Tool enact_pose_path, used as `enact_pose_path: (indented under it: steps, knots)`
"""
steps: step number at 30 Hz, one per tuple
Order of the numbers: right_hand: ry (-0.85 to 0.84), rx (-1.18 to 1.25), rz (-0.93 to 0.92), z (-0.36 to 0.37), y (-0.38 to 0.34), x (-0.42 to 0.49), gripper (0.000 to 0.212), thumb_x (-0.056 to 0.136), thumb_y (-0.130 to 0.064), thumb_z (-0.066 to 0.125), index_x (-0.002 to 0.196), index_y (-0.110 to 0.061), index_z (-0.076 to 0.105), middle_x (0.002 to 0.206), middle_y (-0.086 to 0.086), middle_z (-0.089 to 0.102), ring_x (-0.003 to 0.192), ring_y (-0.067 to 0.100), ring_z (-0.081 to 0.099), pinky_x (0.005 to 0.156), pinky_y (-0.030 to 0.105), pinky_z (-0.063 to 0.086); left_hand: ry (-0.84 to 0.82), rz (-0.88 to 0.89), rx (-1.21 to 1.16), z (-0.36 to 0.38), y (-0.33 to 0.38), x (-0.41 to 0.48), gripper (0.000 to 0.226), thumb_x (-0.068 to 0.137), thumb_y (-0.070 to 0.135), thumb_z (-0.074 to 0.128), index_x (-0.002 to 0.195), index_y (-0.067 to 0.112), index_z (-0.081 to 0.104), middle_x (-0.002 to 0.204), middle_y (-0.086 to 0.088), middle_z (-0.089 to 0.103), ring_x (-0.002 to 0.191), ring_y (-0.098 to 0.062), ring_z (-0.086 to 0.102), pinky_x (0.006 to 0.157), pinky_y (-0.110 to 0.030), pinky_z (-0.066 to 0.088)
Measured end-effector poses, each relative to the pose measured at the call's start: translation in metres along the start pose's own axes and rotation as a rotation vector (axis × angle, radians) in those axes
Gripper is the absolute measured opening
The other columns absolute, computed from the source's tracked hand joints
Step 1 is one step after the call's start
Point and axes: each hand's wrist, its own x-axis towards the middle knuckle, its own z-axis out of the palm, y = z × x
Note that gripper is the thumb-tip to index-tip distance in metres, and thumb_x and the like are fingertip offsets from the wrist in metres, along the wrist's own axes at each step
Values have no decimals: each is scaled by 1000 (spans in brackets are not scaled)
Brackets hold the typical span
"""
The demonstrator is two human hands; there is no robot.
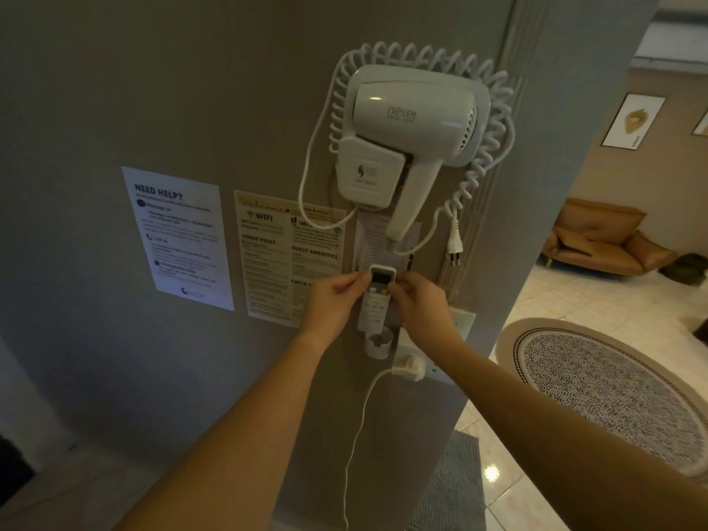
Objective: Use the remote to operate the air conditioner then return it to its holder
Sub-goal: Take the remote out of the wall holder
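Against the grey wall (115,90), which fills most of the view, a white hair dryer (413,120) is hung in its mount, with a coiled cord (494,120) looped around it and an unplugged two-pin plug (453,247) left dangling to the right. Beyond the wall's right edge a tiled room is seen, where a round patterned rug (597,381), a tan sofa (601,239) and a framed picture (633,120) are found. Lower on the wall, two printed notices are fixed side by side: a white sheet (178,239) headed "NEED HELP?" and a cream sheet (268,258) listing wifi and house rules (most of the small print cannot be read). Both bare forearms are raised from the bottom of the view toward the wall. The left hand (333,300) is closed on the left edge of the remote (377,293), thumb and fingertips pinched beside its screen, and the right hand (423,300) is closed on its right edge in the same way. The remote is held upright, close against the wall just below the hair dryer's handle, with its lower end directly above the small white cup-shaped holder (377,343); whether it touches the holder cannot be told. Below the holder, a white plug (410,367) is seated in a wall socket, and its thin cable (354,454) is hung down the wall.
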Motion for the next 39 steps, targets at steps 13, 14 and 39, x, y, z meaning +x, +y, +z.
enact_pose_path:
  steps: [13,14,39]
  knots:
    - [-298,306,81,-25,-9,-39,40,104,-13,60,141,-27,59,107,3,78,101,19,77,84,43,67,43,-34,4,0,31,-50,8,102,26,68,99,22,75,85,8,80,71,-5,79,53,-27,63]
    - [-305,300,82,-27,-9,-42,41,104,-12,60,142,-28,58,107,3,77,102,21,77,84,43,67,33,-41,-5,0,32,-53,8,102,26,68,99,23,75,84,8,81,72,-6,80,53,-27,63]
    - [-132,278,125,-210,15,-122,27,106,-12,58,132,-9,64,116,14,74,105,32,75,91,53,64,-193,-55,-56,148,113,-140,21,99,17,73,119,23,75,113,-2,82,94,-22,82,79,-46,68]
